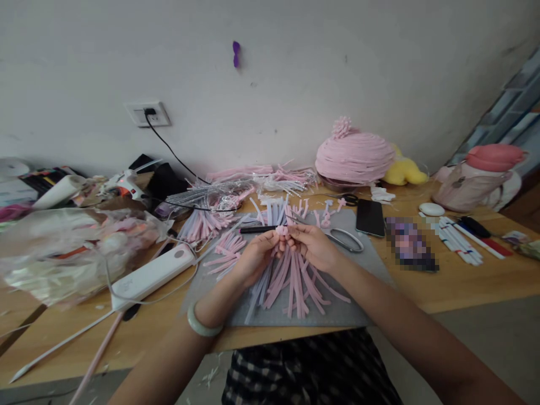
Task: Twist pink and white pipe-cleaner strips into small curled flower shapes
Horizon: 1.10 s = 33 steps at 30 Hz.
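Observation:
Close together over the grey cutting mat (363, 306), my left hand (258, 254) and my right hand (315, 246) are both closed in a pinch. Between their fingertips is a small curled piece of pink pipe cleaner (282, 230); its exact shape is partly hidden. Beneath them, loose pink pipe cleaners (297, 287) fan out across the mat, with pale grey-violet ones at their left. A black pen (255, 229) lies just behind my left hand. Scissors with grey handles (348, 241) rest beyond my right hand. Short pink pieces (228, 250) are heaped to the left.
A white power strip (154, 275) with cords and a plastic bag (80, 253) occupy the left side. Behind them lies a glue gun (129, 184). Toward the back right stands a pink, pipe-cleaner-covered dome (354, 157). A black phone (370, 217) and a pink-lidded jug (476, 180) are at right.

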Tool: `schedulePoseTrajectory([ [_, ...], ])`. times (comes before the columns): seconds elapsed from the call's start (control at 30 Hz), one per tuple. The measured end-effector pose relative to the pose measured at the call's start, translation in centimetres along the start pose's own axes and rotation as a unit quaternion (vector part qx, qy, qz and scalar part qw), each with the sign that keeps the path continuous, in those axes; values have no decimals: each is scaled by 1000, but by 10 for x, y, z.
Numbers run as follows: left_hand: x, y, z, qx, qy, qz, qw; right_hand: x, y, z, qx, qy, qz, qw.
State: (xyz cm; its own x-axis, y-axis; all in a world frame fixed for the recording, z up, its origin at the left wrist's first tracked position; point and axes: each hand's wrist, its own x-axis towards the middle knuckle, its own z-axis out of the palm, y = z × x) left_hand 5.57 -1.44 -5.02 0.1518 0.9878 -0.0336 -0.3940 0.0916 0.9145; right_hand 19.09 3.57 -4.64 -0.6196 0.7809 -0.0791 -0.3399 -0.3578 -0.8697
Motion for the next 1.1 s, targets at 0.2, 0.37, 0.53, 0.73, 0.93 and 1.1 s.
schedulePoseTrajectory([
  [0.2, -1, 0, 1, 27, 20, 17, 999, -2, -5, 0, -11, 1, 3, 1000],
  [0.37, -2, 0, 5, 112, 18, 45, 993, -1, 3, 4, -31, -22, -33, 999],
  [0.53, -2, 1, 7, 239, 23, 53, 969, 1, 15, 8, 8, -7, -23, 1000],
  [0.73, 2, 6, -1, 389, 40, 70, 918, 4, 17, 5, 40, 31, 47, 998],
  [0.93, -2, 14, -4, 535, 134, 130, 824, 2, 10, 1, 47, 45, 107, 992],
  [1.1, -4, 22, -3, 535, 80, 176, 823, 1, 7, 0, 62, 46, 120, 990],
])
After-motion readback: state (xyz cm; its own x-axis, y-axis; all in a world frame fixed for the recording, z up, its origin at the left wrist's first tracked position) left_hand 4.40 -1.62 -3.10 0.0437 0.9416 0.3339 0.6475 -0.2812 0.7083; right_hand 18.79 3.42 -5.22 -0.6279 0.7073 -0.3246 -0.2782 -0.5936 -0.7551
